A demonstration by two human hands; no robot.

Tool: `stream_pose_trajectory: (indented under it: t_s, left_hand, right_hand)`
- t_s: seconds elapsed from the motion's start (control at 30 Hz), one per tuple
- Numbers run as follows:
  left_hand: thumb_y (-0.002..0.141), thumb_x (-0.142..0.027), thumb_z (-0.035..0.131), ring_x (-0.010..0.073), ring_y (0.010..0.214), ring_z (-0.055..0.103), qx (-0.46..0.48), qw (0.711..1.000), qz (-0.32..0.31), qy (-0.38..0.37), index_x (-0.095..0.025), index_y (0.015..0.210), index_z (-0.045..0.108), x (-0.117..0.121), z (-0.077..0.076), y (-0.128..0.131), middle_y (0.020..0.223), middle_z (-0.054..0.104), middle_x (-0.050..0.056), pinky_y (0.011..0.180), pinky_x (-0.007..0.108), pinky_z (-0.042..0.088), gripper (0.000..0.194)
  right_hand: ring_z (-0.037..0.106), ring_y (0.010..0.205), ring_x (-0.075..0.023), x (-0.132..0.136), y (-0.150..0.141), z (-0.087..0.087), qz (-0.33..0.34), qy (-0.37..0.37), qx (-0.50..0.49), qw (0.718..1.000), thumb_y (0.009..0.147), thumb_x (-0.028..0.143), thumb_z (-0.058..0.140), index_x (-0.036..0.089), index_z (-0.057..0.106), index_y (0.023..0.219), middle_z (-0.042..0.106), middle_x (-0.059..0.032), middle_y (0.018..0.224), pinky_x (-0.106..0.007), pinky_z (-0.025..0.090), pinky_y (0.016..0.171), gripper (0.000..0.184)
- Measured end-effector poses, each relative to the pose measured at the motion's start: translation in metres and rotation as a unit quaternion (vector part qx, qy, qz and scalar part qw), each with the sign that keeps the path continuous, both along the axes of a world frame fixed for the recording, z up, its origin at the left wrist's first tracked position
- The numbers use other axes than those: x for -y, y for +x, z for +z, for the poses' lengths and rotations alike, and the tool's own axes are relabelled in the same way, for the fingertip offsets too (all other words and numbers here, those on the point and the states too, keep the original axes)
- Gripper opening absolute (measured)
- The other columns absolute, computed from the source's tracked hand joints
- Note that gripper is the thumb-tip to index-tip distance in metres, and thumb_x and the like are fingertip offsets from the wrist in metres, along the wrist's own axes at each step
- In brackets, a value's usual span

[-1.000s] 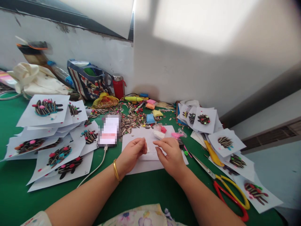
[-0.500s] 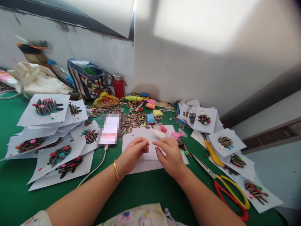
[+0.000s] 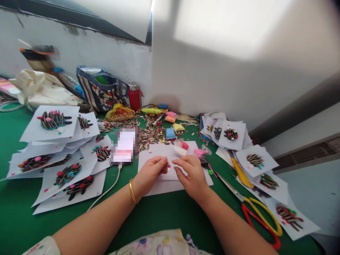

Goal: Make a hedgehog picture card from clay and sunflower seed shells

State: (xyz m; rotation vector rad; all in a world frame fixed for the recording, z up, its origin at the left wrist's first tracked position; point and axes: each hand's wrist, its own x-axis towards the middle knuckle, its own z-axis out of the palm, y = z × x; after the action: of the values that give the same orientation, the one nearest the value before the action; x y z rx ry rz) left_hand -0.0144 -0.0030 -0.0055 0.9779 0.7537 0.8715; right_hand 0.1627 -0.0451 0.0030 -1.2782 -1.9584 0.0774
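Over white paper sheets (image 3: 151,150) my left hand (image 3: 151,173) is closed, thumb pressed to the curled fingers. Whatever it pinches is too small or hidden to make out. Facing it, a short gap away, is my right hand (image 3: 191,175), its thumb and index finger apart and nothing visible between them. Just beyond the right hand lie a white clay packet (image 3: 180,151) and a pink clay piece (image 3: 199,152) in clear plastic. A blue clay packet (image 3: 170,133) and a yellow one (image 3: 178,127) sit farther back, beside loose striped sunflower seeds (image 3: 145,136).
Paper sheets with seed-and-clay figures are stacked at left (image 3: 63,180) and right (image 3: 255,161). Scissors (image 3: 240,196) with red and yellow handles and a yellow cutter (image 3: 240,173) lie right. A cabled phone (image 3: 124,147) stands left; a red flask (image 3: 134,97) stands behind.
My left hand has shifted very slightly, its thumb a little farther forward over the fingers. The right hand holds nearly the same pose, and the table things have not moved.
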Motion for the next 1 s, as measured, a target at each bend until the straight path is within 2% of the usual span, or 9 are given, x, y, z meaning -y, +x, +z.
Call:
stream_pose_trajectory:
  t_s: [0.13,0.33,0.57,0.63,0.7,0.8,0.87,1.0]
  left_hand:
    - [0.078,-0.043,0.068,0.0117,0.065,0.048,-0.061,0.997,-0.005,0.038,-0.017,0.075,0.063,0.001,0.003,0.000,0.068,0.055,-0.002,0.064,0.023,0.037,0.026]
    - [0.083,-0.050,0.058,0.0147,0.064,0.050,-0.179,0.969,-0.031,0.167,-0.017,0.063,0.062,0.001,0.006,-0.001,0.062,0.057,0.001,0.064,0.025,0.039,0.039]
    - [0.086,-0.053,0.052,0.0166,0.063,0.052,-0.209,0.956,-0.023,0.205,-0.018,0.058,0.062,0.001,0.003,-0.001,0.060,0.058,0.002,0.064,0.027,0.040,0.045]
    - [0.089,-0.052,0.046,0.0176,0.064,0.054,-0.216,0.954,0.000,0.210,-0.018,0.064,0.066,-0.001,0.000,-0.002,0.062,0.059,0.002,0.066,0.028,0.041,0.047]
    - [0.090,-0.049,0.048,0.0195,0.071,0.057,-0.241,0.942,0.050,0.229,-0.019,0.076,0.071,-0.004,-0.004,-0.004,0.069,0.063,0.004,0.071,0.030,0.042,0.040]
    - [0.088,-0.036,0.054,0.0230,0.091,0.059,-0.301,0.899,0.103,0.300,-0.022,0.094,0.072,-0.009,-0.012,-0.007,0.092,0.068,0.006,0.085,0.033,0.042,0.024]
    - [0.088,-0.027,0.053,0.0240,0.098,0.059,-0.346,0.874,0.092,0.329,-0.022,0.103,0.070,-0.012,-0.017,-0.008,0.102,0.068,0.008,0.091,0.035,0.041,0.024]
    - [0.086,-0.014,0.047,0.0240,0.098,0.061,-0.416,0.841,0.053,0.342,-0.021,0.115,0.066,-0.014,-0.023,-0.008,0.105,0.069,0.009,0.092,0.036,0.042,0.035]
  right_hand:
    - [0.058,0.093,-0.0206,0.001,-0.002,-0.001,0.010,-0.008,-0.021,1.000,0.091,0.027,0.058,0.024,0.068,0.108,0.063,-0.0059,0.095,-0.039,0.043,0.085,0.020]
    - [0.058,0.091,-0.0196,0.000,-0.004,-0.003,0.029,-0.039,-0.076,0.996,0.091,0.031,0.059,0.025,0.070,0.101,0.062,-0.0047,0.092,-0.038,0.045,0.084,0.016]
    - [0.058,0.088,-0.0189,-0.004,-0.004,-0.007,0.040,-0.057,-0.104,0.992,0.088,0.028,0.062,0.024,0.071,0.093,0.062,-0.0041,0.088,-0.036,0.047,0.082,0.010]
    - [0.059,0.089,-0.0191,-0.006,-0.003,-0.008,0.038,-0.060,-0.101,0.992,0.088,0.028,0.061,0.024,0.070,0.093,0.062,-0.0042,0.089,-0.036,0.046,0.083,0.010]
    - [0.059,0.090,-0.0195,-0.009,-0.001,-0.011,0.028,-0.060,-0.086,0.994,0.089,0.027,0.061,0.024,0.070,0.092,0.063,-0.0045,0.090,-0.036,0.045,0.083,0.010]
    - [0.058,0.087,-0.0191,-0.016,0.001,-0.017,0.015,-0.059,-0.023,0.998,0.088,0.026,0.062,0.023,0.071,0.090,0.064,-0.0038,0.087,-0.035,0.043,0.081,0.009]
    - [0.058,0.085,-0.0185,-0.021,0.001,-0.022,0.011,-0.064,0.031,0.997,0.086,0.023,0.064,0.024,0.071,0.089,0.064,-0.0028,0.086,-0.034,0.040,0.080,0.008]
    - [0.058,0.087,-0.0186,-0.027,-0.003,-0.031,0.005,-0.072,0.094,0.993,0.084,0.020,0.065,0.024,0.072,0.089,0.065,-0.0023,0.085,-0.034,0.036,0.080,0.010]
